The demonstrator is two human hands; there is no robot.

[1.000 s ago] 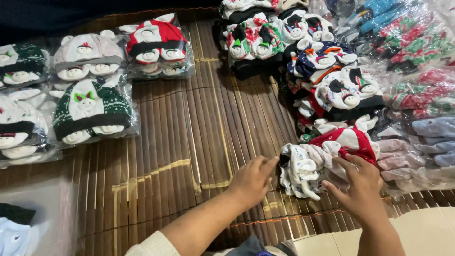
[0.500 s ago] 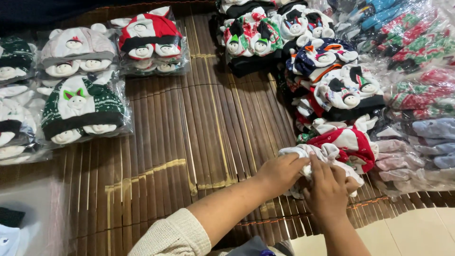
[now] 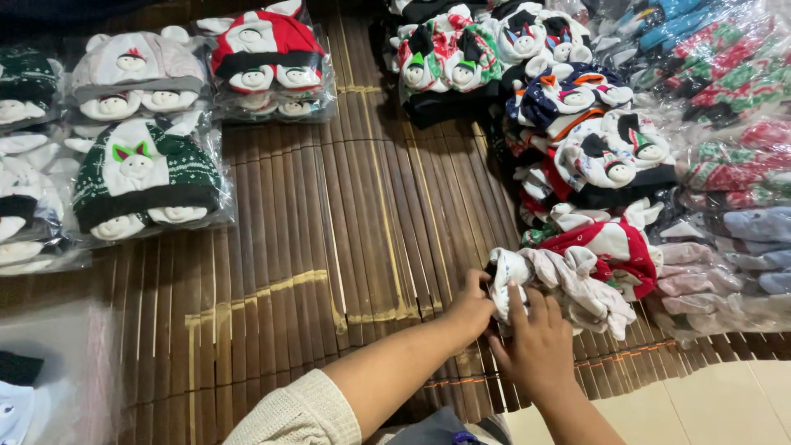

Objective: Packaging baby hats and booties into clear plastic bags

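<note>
Surface: brown slatted bamboo mat [image 3: 329, 247] covers the work area; it serves as the landmark for every place below; a pale floor shows past its near right corner.

Thing in hand: small bundle of soft white and grey knitted hats [image 3: 568, 284] lies at the near right part of the mat, just in front of the loose pile; one end is lifted slightly by the hands.

Left hand: left hand [image 3: 471, 306] reaches across from a cream knitted sleeve [image 3: 301, 416]; fingers curl around the near left end of the bundle and grip it.

Right hand: right hand [image 3: 537, 342] rests touching the left hand; fingers spread and pressed onto the bundle's near edge; whether the thumb pinches beneath cannot be told.

Right edge of mat: loose heap of animal-face hats [image 3: 593, 148] in navy, black, red and white; beyond it, wrapped folded knitwear [image 3: 733, 189] in clear plastic.

Far left of mat: bagged hats in clear sleeves; a green and white one [image 3: 148, 185], a grey one [image 3: 136, 74], a red one [image 3: 264, 53].

Handling: judged light, soft and floppy; it will sag and shed pieces if lifted by one end; not fragile, not slippery; best held around the middle, squeezed between both palms.
</note>
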